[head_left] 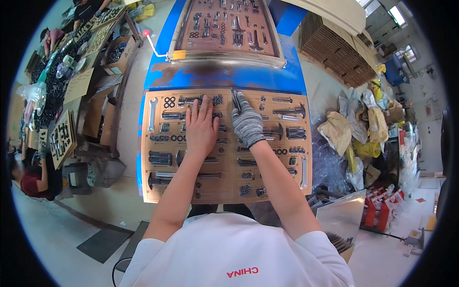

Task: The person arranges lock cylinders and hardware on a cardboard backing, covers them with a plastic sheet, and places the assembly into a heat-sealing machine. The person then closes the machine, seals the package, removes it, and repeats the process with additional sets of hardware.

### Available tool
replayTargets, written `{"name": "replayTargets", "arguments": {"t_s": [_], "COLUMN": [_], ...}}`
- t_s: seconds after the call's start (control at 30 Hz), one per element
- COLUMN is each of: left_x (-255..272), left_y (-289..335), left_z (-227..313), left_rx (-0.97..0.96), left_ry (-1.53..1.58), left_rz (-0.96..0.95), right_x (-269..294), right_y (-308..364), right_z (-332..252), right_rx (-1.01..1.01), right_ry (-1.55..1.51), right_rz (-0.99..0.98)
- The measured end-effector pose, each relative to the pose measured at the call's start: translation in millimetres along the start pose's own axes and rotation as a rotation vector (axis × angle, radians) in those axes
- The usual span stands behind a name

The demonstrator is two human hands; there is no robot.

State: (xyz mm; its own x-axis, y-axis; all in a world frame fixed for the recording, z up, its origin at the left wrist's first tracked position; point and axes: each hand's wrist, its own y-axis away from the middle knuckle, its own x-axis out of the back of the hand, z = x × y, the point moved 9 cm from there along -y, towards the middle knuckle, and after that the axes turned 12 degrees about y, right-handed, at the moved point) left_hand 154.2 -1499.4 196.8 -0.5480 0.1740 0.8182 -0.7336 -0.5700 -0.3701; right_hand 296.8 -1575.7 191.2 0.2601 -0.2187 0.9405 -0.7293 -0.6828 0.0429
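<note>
Two brown cardboard cards of hardware lie side by side on the blue bench, the left card (191, 195) and the right card (275, 191), with a dark seam between them. My bare left hand (202, 126) rests on the left card, fingers stretched out and apart, over bolts and near a cluster of small nuts (217, 100). A grey knit glove covers my right hand (247, 122), which is closed around a slim dark tool (235, 99) at the seam's far end. The glove hides most of that tool, so its kind is unclear. Each card bears a wrench (152, 115), bolts and washers.
Beyond the cards stands a framed panel (229, 57) over more hardware, with a red-knobbed lever (146, 33) at its left. Stacked cardboard (334, 50) and plastic bags (337, 129) lie to the right. People work at a cluttered table (71, 76) on the left.
</note>
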Motion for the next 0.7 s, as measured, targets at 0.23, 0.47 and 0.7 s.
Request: {"name": "replayTargets", "arguments": {"t_s": [0.23,0.47,0.7], "left_x": [12.0,14.9,-10.9], "left_y": [2.4,2.4,3.6], "left_z": [-4.2,-5.8,-8.3], "left_rx": [-0.003,-0.053,-0.016], "left_ry": [0.096,0.135,0.024], "left_rz": [0.054,0.097,0.028], "right_x": [8.6,11.9,31.1], "right_y": [-5.1,20.1,291.6], "right_z": [-9.0,-17.9,-1.7], "right_rx": [-0.128,0.125,0.036], "right_ry": [0.114,0.265,0.094], "right_rz": [-0.128,-0.205,-0.621]}}
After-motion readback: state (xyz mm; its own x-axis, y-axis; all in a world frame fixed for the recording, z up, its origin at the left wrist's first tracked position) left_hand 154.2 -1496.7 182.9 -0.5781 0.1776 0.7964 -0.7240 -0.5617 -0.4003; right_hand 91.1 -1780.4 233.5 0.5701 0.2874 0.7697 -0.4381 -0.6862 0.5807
